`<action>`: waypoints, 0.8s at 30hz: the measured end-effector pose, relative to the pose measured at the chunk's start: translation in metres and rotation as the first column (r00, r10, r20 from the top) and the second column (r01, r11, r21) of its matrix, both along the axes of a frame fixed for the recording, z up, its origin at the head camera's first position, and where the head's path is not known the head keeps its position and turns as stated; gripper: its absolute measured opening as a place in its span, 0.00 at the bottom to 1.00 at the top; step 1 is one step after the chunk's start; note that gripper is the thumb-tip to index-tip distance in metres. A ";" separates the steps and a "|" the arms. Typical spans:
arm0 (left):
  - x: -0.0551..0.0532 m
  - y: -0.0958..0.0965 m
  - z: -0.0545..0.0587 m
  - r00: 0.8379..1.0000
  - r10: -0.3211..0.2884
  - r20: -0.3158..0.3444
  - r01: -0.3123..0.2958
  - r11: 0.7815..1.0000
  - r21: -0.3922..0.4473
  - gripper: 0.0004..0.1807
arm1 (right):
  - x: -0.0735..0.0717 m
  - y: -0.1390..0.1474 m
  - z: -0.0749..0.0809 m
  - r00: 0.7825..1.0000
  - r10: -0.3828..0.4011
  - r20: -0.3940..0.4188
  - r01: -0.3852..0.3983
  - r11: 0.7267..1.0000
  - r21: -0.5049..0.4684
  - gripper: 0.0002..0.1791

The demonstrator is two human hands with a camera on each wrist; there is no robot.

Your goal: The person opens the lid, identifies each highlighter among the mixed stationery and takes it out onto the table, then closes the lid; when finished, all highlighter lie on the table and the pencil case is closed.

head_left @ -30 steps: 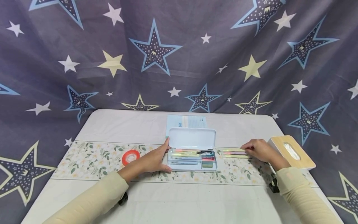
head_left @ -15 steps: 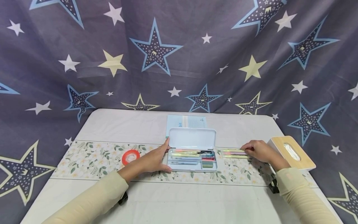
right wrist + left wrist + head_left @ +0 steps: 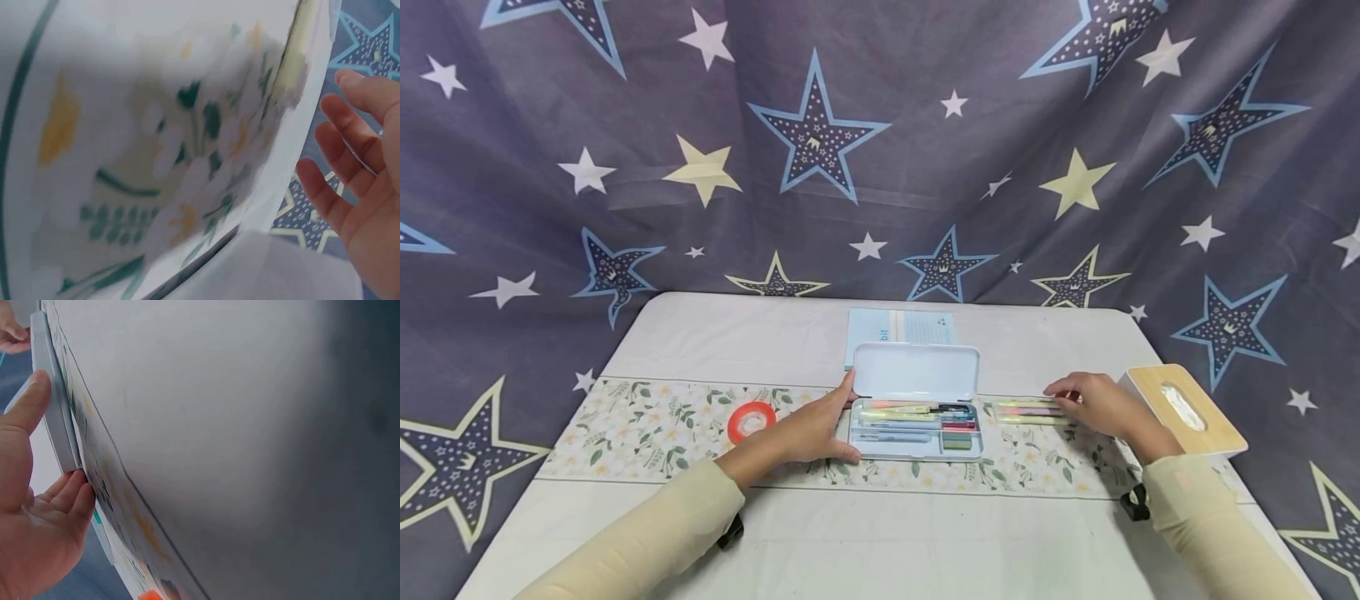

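In the head view a pale blue pencil case (image 3: 916,368) lies with its lid up, holding several pens (image 3: 901,425) and a green block (image 3: 957,441). My left hand (image 3: 814,427) holds its left end, thumb at the front and fingers at the back corner; the left wrist view shows the thumb (image 3: 31,403) against the case's side. To the right of the case lie slim pens (image 3: 1033,411), yellow and pink-purple, side by side. My right hand (image 3: 1096,404) hovers at their right end, fingers loosely bent and apart from them in the right wrist view.
A red-rimmed tape roll (image 3: 751,422) lies left of the case, beside my left forearm. Behind the case's lid is a light blue booklet (image 3: 917,323). A tissue box (image 3: 1206,408) with a wooden top stands right of my right hand. A floral runner (image 3: 647,425) crosses the white table.
The right fingers have lifted slightly off the right end of the pens, which stay nearly where they were. The left hand and the case have not moved.
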State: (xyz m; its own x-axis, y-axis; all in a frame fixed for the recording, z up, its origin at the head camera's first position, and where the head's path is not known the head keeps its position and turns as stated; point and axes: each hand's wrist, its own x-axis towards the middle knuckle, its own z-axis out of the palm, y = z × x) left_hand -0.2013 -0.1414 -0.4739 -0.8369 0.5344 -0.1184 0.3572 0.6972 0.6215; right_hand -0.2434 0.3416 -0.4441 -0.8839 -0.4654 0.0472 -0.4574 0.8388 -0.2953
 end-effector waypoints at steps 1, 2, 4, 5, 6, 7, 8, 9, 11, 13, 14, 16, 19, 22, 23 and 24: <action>0.000 0.000 0.000 1.000 0.000 0.000 0.000 1.000 -0.001 0.77 | 0.001 -0.003 0.001 1.000 0.014 -0.011 -0.014 1.000 -0.007 0.11; 0.000 0.000 0.000 1.000 0.001 0.000 -0.001 1.000 -0.003 0.77 | 0.002 -0.006 0.002 0.999 0.028 -0.021 -0.028 0.999 -0.015 0.11; 0.000 0.000 0.000 1.000 0.001 0.000 -0.001 1.000 -0.004 0.77 | 0.004 -0.012 0.002 0.997 0.055 -0.046 -0.057 0.998 -0.032 0.10; 0.000 0.000 0.000 1.000 0.001 0.000 -0.001 1.000 -0.004 0.77 | 0.004 -0.015 0.003 0.996 0.071 -0.055 -0.073 0.996 -0.044 0.10; 0.000 -0.001 0.000 1.000 0.001 0.002 -0.001 1.000 -0.005 0.77 | 0.005 -0.018 0.004 0.994 0.086 -0.063 -0.089 0.995 -0.053 0.10; 0.000 -0.001 0.000 1.000 0.001 0.003 -0.001 1.000 -0.005 0.77 | 0.005 -0.021 0.004 0.992 0.100 -0.071 -0.104 0.993 -0.058 0.10; 0.000 -0.001 0.000 1.000 0.001 0.003 -0.001 1.000 -0.004 0.77 | 0.006 -0.024 0.005 0.991 0.109 -0.077 -0.114 0.992 -0.062 0.10; 0.000 -0.001 0.000 1.000 0.001 0.005 -0.001 1.000 -0.003 0.77 | 0.007 -0.028 0.006 0.990 0.119 -0.081 -0.125 0.990 -0.064 0.10; 0.001 -0.001 0.000 1.000 0.000 0.006 0.000 1.000 -0.001 0.77 | 0.008 -0.034 0.008 0.987 0.139 -0.076 -0.144 0.987 -0.064 0.10; 0.001 0.000 0.001 1.000 0.001 0.007 -0.001 1.000 0.001 0.77 | 0.010 -0.040 0.011 0.984 0.160 -0.072 -0.164 0.985 -0.054 0.10; 0.001 0.000 0.001 1.000 0.002 0.007 -0.002 1.000 0.003 0.77 | 0.011 -0.044 0.012 0.983 0.167 -0.071 -0.171 0.984 -0.049 0.10; 0.001 0.000 0.001 1.000 0.004 0.007 -0.004 1.000 0.002 0.77 | 0.012 -0.050 0.014 0.980 0.187 -0.070 -0.191 0.981 -0.041 0.10; 0.002 -0.001 0.001 1.000 0.008 0.005 -0.008 1.000 -0.001 0.77 | 0.014 -0.059 0.015 0.975 0.212 -0.072 -0.215 0.976 -0.038 0.10; 0.002 -0.001 0.001 1.000 0.006 0.002 -0.006 1.000 -0.003 0.77 | 0.016 -0.067 0.015 0.968 0.239 -0.078 -0.242 0.969 -0.040 0.10; 0.002 -0.001 0.001 1.000 0.005 0.001 -0.005 1.000 -0.004 0.77 | 0.016 -0.069 0.015 0.965 0.250 -0.084 -0.253 0.967 -0.037 0.10; 0.002 -0.001 0.001 1.000 0.003 0.000 -0.003 1.000 -0.004 0.77 | 0.017 -0.072 0.015 0.962 0.260 -0.088 -0.263 0.964 -0.034 0.10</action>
State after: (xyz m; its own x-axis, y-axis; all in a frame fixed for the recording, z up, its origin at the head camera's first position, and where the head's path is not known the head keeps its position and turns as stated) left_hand -0.1995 -0.1422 -0.4725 -0.8385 0.5313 -0.1208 0.3551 0.7010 0.6185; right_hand -0.2266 0.2698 -0.4291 -0.7238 -0.6756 0.1402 -0.6832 0.6733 -0.2825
